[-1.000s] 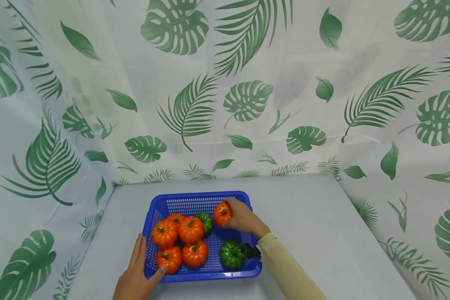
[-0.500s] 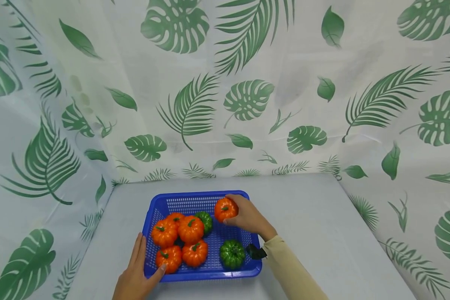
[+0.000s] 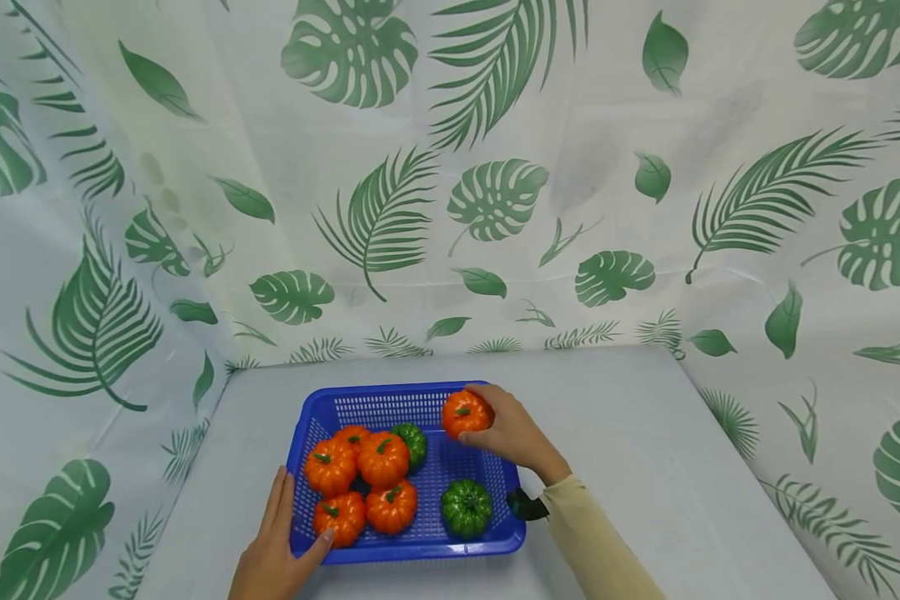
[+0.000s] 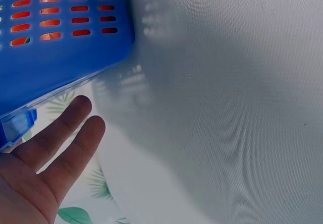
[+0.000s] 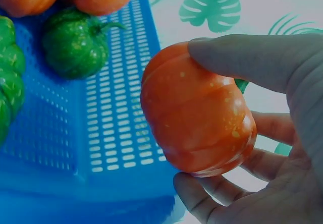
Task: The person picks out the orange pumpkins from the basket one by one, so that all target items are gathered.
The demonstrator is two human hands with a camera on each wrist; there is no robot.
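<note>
My right hand (image 3: 516,433) holds a small orange pumpkin (image 3: 462,416) over the back right part of a blue plastic basket (image 3: 420,552). In the right wrist view its thumb lies on one side of the pumpkin (image 5: 194,108), with the fingers on the other. At the basket's front left corner, my left hand (image 3: 276,537) lies with straight fingers along the outer wall and its thumb over the rim. The left wrist view shows two straight fingers (image 4: 75,156) beside the basket; the thumb is hidden there. Several orange pumpkins (image 3: 384,460) fill the basket's left half.
Inside the basket, one green pumpkin (image 3: 467,508) sits at the front right and another green pumpkin (image 3: 411,446) behind the orange ones. A pale table (image 3: 607,450) carries the basket. White sheets with green leaf prints (image 3: 495,200) enclose the back and sides.
My right hand has moved right with the orange pumpkin, slightly toward the back, nearing the basket's right rim. The left hand and the basket have stayed in place.
</note>
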